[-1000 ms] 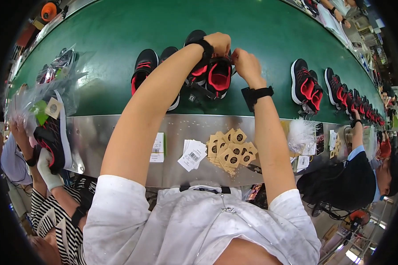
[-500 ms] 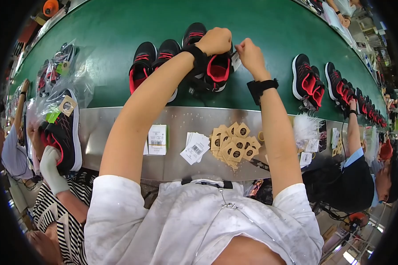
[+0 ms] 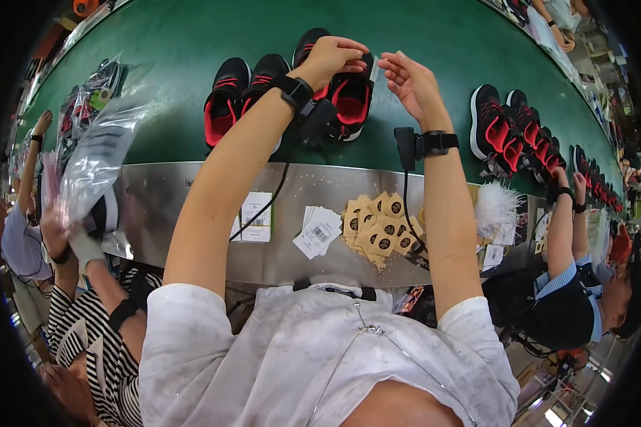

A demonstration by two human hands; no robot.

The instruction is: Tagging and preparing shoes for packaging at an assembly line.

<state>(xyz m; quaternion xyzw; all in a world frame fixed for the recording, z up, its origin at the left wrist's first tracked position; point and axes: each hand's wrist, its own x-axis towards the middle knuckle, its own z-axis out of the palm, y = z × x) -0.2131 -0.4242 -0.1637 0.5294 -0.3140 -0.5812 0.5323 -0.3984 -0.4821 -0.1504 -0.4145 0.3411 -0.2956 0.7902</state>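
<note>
Two pairs of black sneakers with red laces and red lining stand ahead of me on a green work surface (image 3: 178, 107). Over the right-hand pair, beside the near sneaker (image 3: 351, 107), is my left hand (image 3: 329, 58), its fingers loosely stretched and nothing visible in them. My right hand (image 3: 414, 84) hovers just right of that sneaker, fingers apart and empty. A pale tag (image 3: 374, 69) shows at the sneaker's side between my hands. The other pair, with its left sneaker (image 3: 225, 99), sits partly behind my left forearm.
On the metal ledge (image 3: 160, 220) lie white printed cards (image 3: 255, 217), loose white labels (image 3: 315, 232), brown stickers (image 3: 379, 229) and white plastic fasteners (image 3: 496, 210). At left a co-worker handles a clear bag (image 3: 100, 160). More sneakers (image 3: 493, 128) line the right, near another co-worker's hands.
Both my hands have gone from closed to open, my right fingers spreading beside the sneaker. The left co-worker's clear bag has shifted over the shoe; the right co-worker's second hand has come into view.
</note>
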